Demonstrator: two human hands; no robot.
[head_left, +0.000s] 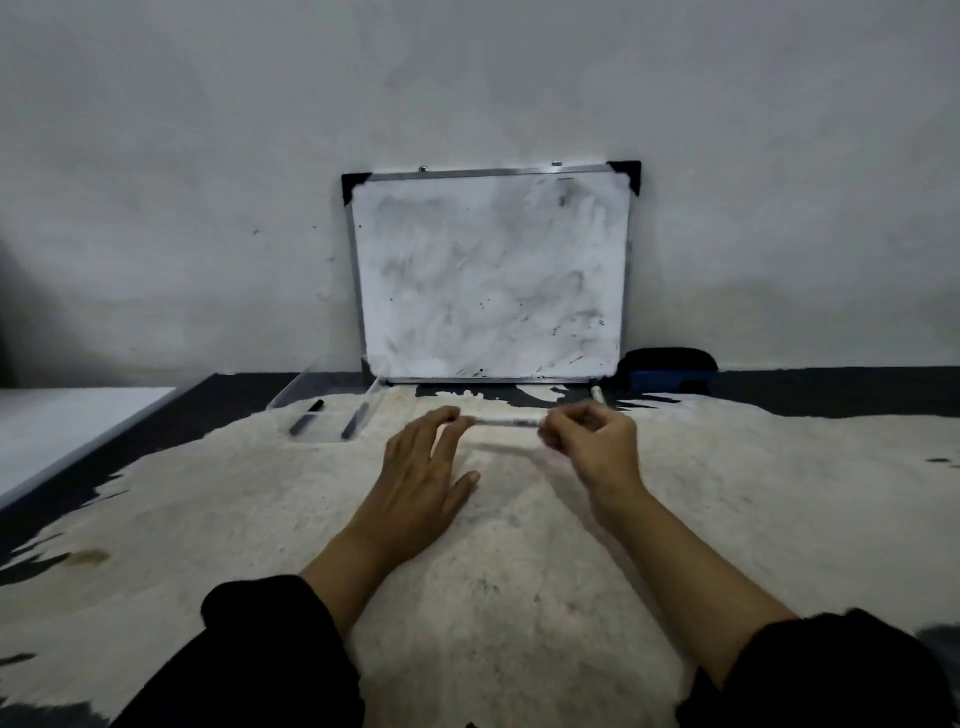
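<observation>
A pale marker pen (506, 422) is held level a little above the cream fur rug (519, 545). My right hand (592, 447) pinches its right end with curled fingers. My left hand (423, 473) reaches to its left end, where the fingertips touch or pinch the tip; blur hides the exact grip. Behind them a smudged whiteboard (491, 275) leans upright against the wall.
A clear plastic tray (324, 410) at the back left holds two black markers (306, 418). Another marker (597, 392) lies at the whiteboard's lower right corner, beside a blue and black eraser (667, 371). A white surface (62, 431) borders the dark floor on the left.
</observation>
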